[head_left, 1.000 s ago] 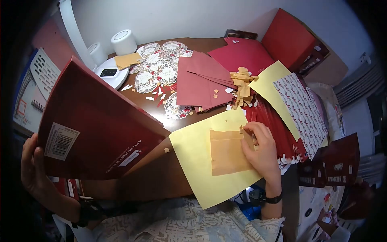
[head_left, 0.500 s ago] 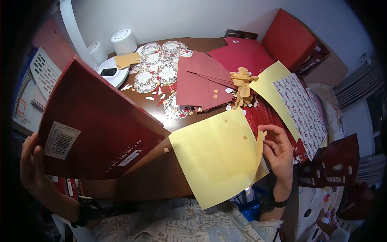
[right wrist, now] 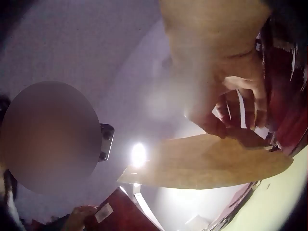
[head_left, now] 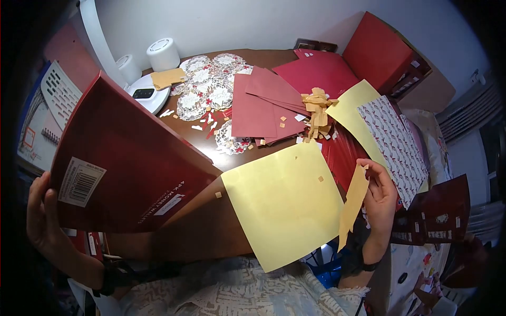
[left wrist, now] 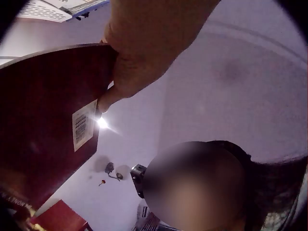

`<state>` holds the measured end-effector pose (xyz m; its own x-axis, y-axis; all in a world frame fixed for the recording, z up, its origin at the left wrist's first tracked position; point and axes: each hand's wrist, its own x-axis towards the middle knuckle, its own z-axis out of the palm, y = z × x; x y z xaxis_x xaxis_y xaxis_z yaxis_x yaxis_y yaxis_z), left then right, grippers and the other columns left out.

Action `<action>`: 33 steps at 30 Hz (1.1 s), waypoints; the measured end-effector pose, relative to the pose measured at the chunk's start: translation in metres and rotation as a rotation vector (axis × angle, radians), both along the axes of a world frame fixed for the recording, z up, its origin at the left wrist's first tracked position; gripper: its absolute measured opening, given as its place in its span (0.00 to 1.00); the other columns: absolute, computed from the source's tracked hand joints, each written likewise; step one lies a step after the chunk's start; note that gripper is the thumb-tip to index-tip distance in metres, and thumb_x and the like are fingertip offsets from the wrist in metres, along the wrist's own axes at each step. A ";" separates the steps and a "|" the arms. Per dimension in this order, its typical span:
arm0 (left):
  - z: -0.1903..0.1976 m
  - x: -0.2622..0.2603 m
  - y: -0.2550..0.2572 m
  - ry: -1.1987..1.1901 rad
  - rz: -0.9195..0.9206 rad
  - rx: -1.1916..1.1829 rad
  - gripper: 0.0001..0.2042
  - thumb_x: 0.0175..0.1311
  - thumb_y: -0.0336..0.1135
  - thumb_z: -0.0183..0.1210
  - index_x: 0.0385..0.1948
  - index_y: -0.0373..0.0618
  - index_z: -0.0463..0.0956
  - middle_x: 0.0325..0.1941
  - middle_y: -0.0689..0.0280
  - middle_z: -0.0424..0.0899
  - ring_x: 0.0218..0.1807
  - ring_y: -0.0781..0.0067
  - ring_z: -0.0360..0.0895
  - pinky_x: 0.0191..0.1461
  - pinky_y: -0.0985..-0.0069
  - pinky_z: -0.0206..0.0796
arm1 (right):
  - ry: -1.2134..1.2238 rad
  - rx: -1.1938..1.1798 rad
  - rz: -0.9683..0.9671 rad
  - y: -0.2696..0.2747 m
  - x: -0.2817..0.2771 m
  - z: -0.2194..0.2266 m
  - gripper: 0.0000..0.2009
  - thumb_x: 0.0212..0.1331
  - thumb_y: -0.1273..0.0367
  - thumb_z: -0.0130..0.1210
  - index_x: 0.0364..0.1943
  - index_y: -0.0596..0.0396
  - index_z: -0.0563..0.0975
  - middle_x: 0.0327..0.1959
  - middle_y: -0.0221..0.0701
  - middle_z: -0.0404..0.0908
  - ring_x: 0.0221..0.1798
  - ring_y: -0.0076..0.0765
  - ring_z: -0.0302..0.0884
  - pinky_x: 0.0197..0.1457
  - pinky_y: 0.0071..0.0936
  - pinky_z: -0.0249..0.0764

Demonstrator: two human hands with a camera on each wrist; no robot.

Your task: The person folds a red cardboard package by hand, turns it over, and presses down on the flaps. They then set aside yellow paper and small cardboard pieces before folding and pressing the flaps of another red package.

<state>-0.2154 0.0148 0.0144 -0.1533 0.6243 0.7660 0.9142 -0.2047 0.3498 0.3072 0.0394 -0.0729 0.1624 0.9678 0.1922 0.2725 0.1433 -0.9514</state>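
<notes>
a person's left grip [head_left: 42, 216] held a tilted dark red folder [head_left: 118, 168] by its barcode-side edge, while the right grip [head_left: 382, 200] pinched the upper end of a tan paper piece [head_left: 353, 203], which hung below those fingertips beside a yellow sheet [head_left: 282, 210]. gripped near one end, the thin paper could have creased, torn or slipped had the pinch tightened or slackened; a leftward sweep could have brushed a small tan square [head_left: 320, 179], to the left of the right grip, off the sheet. the folder, supported at one side, could have sagged over the bench [head_left: 200, 245] between the grips. the folder hid part of the left fingers, the right thumb's exact contact was hard to make out, and the folder's inside was out of sight.
</notes>
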 end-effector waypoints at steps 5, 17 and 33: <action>-0.003 -0.005 0.000 0.025 0.025 0.004 0.12 0.67 0.37 0.59 0.48 0.49 0.83 0.48 0.65 0.85 0.51 0.73 0.81 0.51 0.70 0.74 | -0.241 0.091 -0.021 0.003 0.001 0.001 0.16 0.55 0.82 0.55 0.49 0.60 0.76 0.50 0.32 0.78 0.49 0.25 0.76 0.52 0.22 0.72; 0.000 -0.010 -0.002 -0.025 -0.019 -0.027 0.11 0.67 0.30 0.57 0.48 0.46 0.83 0.50 0.61 0.84 0.54 0.69 0.80 0.57 0.69 0.74 | -0.634 0.053 0.001 0.006 -0.017 0.003 0.13 0.46 0.75 0.62 0.40 0.57 0.82 0.42 0.34 0.78 0.46 0.39 0.75 0.48 0.31 0.73; 0.004 0.005 -0.002 -0.014 -0.021 -0.009 0.11 0.67 0.27 0.57 0.48 0.41 0.82 0.50 0.59 0.84 0.53 0.67 0.80 0.55 0.70 0.74 | -0.830 -0.089 0.448 -0.012 -0.037 0.004 0.25 0.39 0.67 0.72 0.46 0.55 0.78 0.52 0.36 0.74 0.58 0.47 0.70 0.60 0.38 0.70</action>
<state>-0.2108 0.0132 0.0189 -0.1511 0.6343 0.7582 0.9048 -0.2202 0.3645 0.2698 0.0269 -0.0685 -0.3836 0.9235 0.0021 0.8044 0.3352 -0.4904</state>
